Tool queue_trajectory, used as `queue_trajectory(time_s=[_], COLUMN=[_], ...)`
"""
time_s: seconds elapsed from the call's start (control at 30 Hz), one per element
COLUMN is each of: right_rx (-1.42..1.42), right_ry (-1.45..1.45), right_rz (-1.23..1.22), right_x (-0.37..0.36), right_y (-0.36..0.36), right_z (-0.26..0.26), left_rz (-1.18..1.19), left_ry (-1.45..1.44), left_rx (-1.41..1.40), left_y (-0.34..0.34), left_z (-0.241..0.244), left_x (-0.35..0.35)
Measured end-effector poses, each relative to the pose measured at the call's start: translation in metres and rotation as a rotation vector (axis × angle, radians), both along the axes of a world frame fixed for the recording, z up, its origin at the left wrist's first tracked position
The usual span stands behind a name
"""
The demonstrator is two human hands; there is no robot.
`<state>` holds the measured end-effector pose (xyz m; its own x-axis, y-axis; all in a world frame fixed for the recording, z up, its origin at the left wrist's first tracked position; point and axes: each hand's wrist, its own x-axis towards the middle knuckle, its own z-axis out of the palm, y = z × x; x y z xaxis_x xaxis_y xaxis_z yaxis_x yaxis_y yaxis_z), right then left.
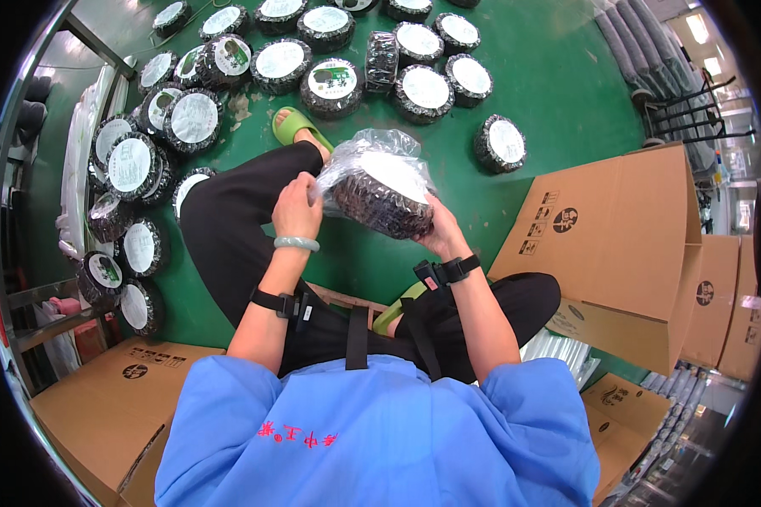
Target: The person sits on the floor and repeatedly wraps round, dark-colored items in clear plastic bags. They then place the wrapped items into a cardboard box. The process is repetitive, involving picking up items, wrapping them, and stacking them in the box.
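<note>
My right hand (442, 229) grips the lower right side of a round, dark package (380, 199) with a white disc label on its face. The package is tilted in front of my knees, above the floor. A clear plastic bag (383, 142) wraps loosely around it and bunches up at its far side. With curled fingers, my left hand (298, 206) pinches the bag's left edge; the fingertips are partly hidden. On the floor, a similar round dark package (501, 144) lies apart to the right.
Many wrapped round packages (333, 89) cover the green floor (564, 76) ahead and are piled at left beside a metal frame (92, 41). An open cardboard box (602, 215) stands at right, another carton (120, 393) at lower left. A black cart (691, 114) stands at far right.
</note>
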<state>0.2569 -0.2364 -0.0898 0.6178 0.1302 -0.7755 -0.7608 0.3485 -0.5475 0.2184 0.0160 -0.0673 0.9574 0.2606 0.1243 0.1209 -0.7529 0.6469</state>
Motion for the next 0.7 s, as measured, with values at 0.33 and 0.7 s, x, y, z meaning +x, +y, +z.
queue_trajectory(time_s=[0.33,0.7], right_rx=[-1.513,-0.13], right_ry=[-1.177,-0.449], right_rz=[0.991,0.59], right_x=[-0.006,0.022], right_y=[0.056,-0.015], right_z=[0.034,-0.063], left_rz=[-0.36,-0.586], left_ry=[-0.325,0.097], left_rx=[-0.354,-1.028], left_y=[-0.062,-0.071], left_z=[0.039,0.044], left_x=[-0.004,-0.023])
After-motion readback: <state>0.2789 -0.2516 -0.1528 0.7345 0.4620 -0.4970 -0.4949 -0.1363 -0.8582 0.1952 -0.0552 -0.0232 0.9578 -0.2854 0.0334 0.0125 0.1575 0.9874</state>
